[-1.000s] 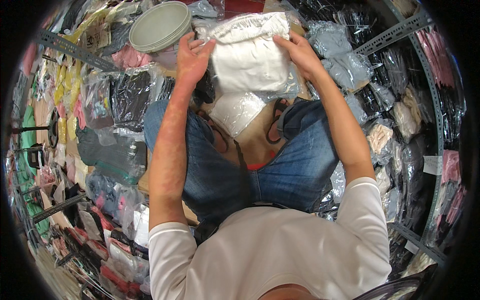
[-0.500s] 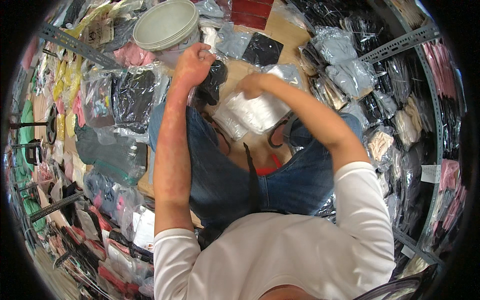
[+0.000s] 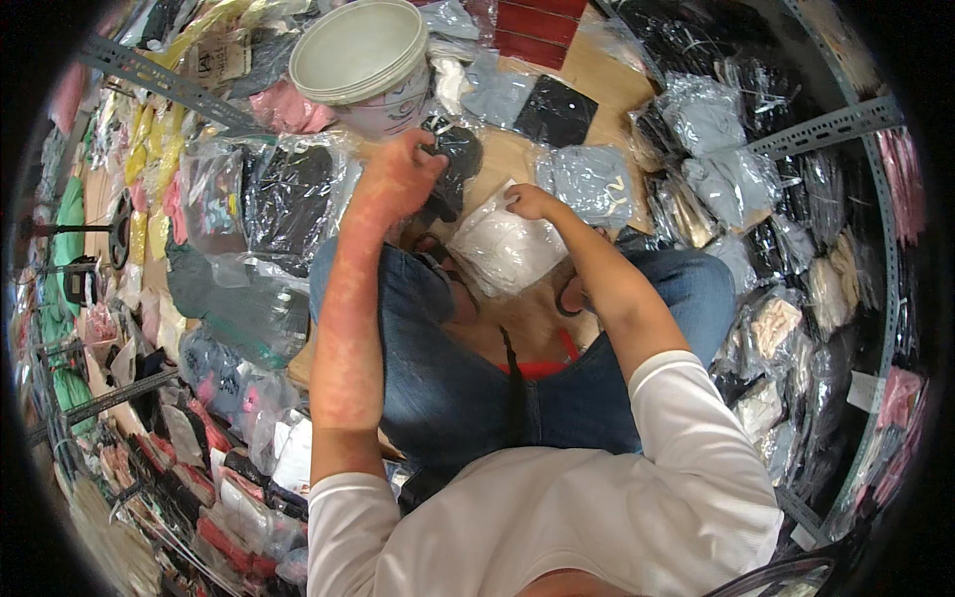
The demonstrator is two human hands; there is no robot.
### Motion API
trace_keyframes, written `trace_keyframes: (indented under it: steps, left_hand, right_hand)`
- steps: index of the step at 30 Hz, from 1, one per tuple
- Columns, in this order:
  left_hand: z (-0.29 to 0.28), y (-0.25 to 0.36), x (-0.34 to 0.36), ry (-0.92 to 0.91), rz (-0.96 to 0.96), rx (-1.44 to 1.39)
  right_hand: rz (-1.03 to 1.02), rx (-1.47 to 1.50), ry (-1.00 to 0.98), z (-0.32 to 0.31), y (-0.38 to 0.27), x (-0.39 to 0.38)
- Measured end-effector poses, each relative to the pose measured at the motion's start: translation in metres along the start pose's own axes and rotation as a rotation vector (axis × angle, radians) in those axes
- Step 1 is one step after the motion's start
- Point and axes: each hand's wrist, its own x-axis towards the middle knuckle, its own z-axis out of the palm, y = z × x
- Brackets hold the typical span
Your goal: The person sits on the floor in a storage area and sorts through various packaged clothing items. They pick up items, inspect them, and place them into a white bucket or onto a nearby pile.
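Observation:
My right hand (image 3: 532,202) is closed on the upper right edge of a white folded garment in a clear plastic bag (image 3: 505,244), which lies tilted between my feet. My left hand (image 3: 406,169) is held with curled fingers between the bucket (image 3: 353,60) and a black bagged garment (image 3: 460,149). Whether anything is pinched in those fingers I cannot make out. Just beyond my right hand lies a grey bagged garment (image 3: 587,184) with a pale mark. A black folded piece (image 3: 557,111) and another grey one (image 3: 495,95) lie farther away.
Bagged clothes crowd both sides, with a grey pile (image 3: 731,184) at right and a dark packet (image 3: 288,194) at left. Perforated metal shelf bars (image 3: 826,126) rise on either side. A dark red panel (image 3: 539,28) lies at the far edge.
My left hand has come nearer, away from the bucket. My right hand has shifted to the white package's upper right edge, and the grey garment beside it shows more. The whole view has shifted slightly.

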Motion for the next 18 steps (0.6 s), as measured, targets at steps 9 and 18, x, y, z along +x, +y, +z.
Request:
trace_keyframes:
  steps: [9, 18]
  left_hand:
    - [0.002, 0.026, 0.007, -0.079, -0.095, 0.211]
    - [-0.005, -0.031, 0.118, -0.063, 0.020, 0.233]
  right_hand:
    - [0.011, 0.501, 0.288, 0.012, -0.029, 0.089]
    - [-0.139, 0.402, 0.678, -0.041, -0.070, 0.199]
